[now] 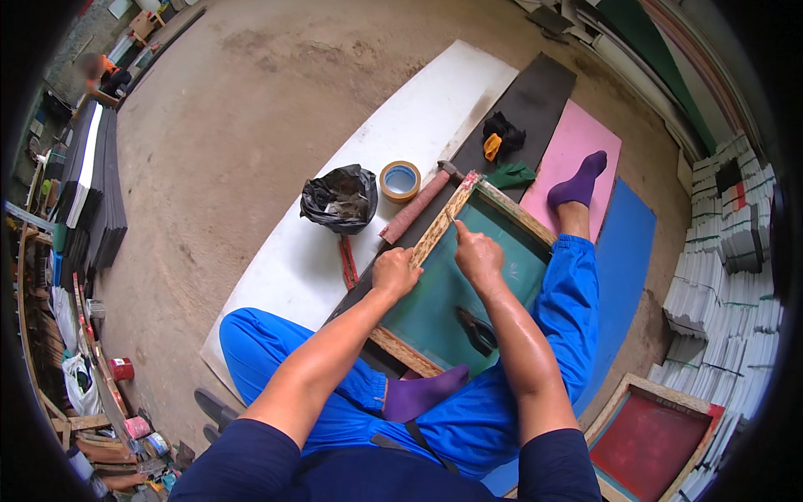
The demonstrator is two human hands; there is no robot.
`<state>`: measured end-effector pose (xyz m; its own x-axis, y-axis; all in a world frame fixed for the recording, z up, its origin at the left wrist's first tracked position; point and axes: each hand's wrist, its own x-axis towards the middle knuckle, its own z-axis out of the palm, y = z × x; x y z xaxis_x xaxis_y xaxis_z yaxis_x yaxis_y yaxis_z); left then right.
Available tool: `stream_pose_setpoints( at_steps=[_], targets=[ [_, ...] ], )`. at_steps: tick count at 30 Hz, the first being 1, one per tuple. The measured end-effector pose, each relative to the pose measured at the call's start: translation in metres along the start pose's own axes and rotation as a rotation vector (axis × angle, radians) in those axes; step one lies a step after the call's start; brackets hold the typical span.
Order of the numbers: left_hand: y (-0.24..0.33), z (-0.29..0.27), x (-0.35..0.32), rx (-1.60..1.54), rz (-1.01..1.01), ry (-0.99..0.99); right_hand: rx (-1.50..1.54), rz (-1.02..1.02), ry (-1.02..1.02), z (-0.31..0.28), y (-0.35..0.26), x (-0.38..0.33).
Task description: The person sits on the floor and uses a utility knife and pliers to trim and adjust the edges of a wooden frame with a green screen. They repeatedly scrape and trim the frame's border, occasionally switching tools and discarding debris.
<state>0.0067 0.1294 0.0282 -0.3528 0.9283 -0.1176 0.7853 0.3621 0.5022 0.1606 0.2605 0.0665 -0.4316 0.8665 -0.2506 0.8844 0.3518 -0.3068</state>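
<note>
A wooden screen-printing frame (pixel 442 226) with green mesh (pixel 452 293) lies tilted across my legs. My left hand (pixel 396 273) is closed around its left rail. My right hand (pixel 479 255) is closed on a thin pointed tool (pixel 452 217), whose tip touches the same rail farther up; its kind is hard to make out. On the mesh, beside my right forearm, rests a dark hand tool (pixel 476 330). A thick reddish rod (pixel 416 207) with a dark end lies just outside the left rail.
A roll of brown tape (pixel 401 181) and a black plastic bag (pixel 340 199) stand on the white sheet (pixel 401 117). Dark and orange cloths (pixel 502 134) lie beyond the frame. Another frame with red mesh (pixel 648 443) leans against stacked white bundles (pixel 719 293). Far left, a person (pixel 109 75) sits.
</note>
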Motion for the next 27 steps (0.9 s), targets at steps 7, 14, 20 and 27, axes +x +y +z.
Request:
stream_pose_setpoints(
  at_steps=[7,14,20,27],
  targets=[
    [-0.010,0.006,0.002,0.035,0.051,0.038,0.139,-0.002,-0.030,0.005,0.000,0.000],
    [0.011,0.001,0.007,0.038,0.026,-0.045,0.675,-0.135,0.171,0.067,0.059,0.027],
    [-0.001,-0.002,0.005,0.094,0.015,-0.034,0.429,-0.025,0.067,0.020,0.022,0.002],
    [-0.001,-0.002,0.006,0.119,0.018,-0.055,0.733,-0.197,0.123,0.054,0.048,0.025]
  ],
)
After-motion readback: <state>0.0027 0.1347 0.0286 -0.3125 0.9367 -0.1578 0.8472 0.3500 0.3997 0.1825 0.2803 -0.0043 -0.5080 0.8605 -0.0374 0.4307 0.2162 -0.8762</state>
